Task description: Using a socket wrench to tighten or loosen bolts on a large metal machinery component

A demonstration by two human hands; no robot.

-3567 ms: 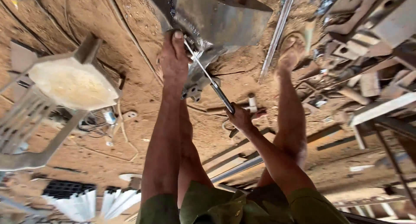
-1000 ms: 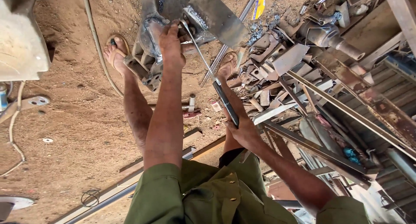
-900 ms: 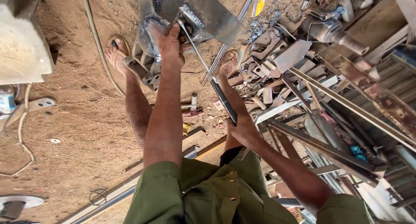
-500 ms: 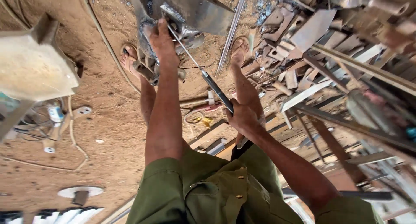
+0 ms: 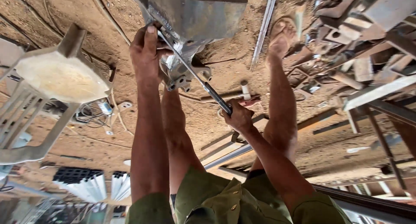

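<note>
Head view: my left hand [image 5: 145, 55] clamps the grey sheet-metal housing [image 5: 195, 20] on the sandy ground [image 5: 65, 133]; my right hand [image 5: 238, 118] grips the long steel black-handled rod [image 5: 195, 74]. I'd lever steadily. Scrap metal pile [image 5: 368, 46] crowds the right edge; white plastic chair [image 5: 47, 89] stands left.

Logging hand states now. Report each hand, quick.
Left hand: closed, gripping the edge of the grey metal part.
Right hand: closed around the dark handle of the long wrench.
</note>
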